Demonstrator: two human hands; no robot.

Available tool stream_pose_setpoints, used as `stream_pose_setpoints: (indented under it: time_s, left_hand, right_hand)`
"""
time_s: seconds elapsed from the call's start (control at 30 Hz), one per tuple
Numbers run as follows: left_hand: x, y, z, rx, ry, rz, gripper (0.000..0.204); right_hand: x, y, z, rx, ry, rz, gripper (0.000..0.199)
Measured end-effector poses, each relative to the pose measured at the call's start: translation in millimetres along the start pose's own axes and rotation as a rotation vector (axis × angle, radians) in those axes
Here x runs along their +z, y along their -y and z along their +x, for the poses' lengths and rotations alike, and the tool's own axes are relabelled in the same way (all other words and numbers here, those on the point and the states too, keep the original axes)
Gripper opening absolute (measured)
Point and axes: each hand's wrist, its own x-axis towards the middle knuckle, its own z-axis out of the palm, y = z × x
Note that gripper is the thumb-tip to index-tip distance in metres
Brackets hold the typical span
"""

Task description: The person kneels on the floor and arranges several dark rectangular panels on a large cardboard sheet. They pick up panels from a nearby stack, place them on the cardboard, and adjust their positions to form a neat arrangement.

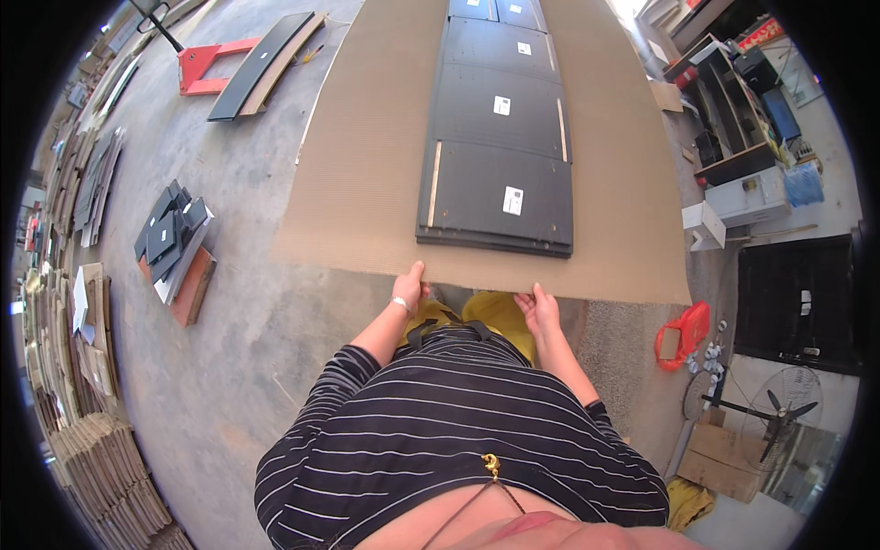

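Big brown corrugated cardboard sheet [367,183] lies flat on the concrete floor [229,367], stretching away from the person. Left hand [407,291] and right hand [538,310] both pinch its near edge, thumbs on top. Stacked black panels [500,188] with white labels sit along the sheet's middle, pale wood strips at their sides. A red pallet jack [206,64] stands far left.

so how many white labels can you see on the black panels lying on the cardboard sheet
3 white labels: nearest panel, next panel up, third panel. The farthest panels at the top edge are cut off, so more may be hidden.
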Motion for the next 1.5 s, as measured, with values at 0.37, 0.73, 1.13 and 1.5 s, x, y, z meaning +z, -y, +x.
stream_pose_setpoints:
  time_s: [0.37,0.73,1.13,1.5]
  left_hand:
    - [-51.5,42.4,-38.7,-0.207,0.047,0.232,0.054]
    - [6.3,-42.4,-34.0,-0.275,-0.105,-0.282,0.020]
    - [5.4,-41.2,-17.6,-0.255,-0.083,-0.162,0.030]
    - [-46.3,58.8,-30.6,-0.319,-0.050,-0.084,0.026]
  right_hand:
    - [-22.0,-15.2,-71.7,0.183,-0.053,-0.041,0.021]
    - [32.6,57.8,-18.2,0.130,-0.001,-0.270,0.025]
    - [50.9,76.7,-12.6,0.375,0.330,-0.249,0.037]
    - [42.7,-31.5,30.3,0.584,0.237,-0.062,0.018]
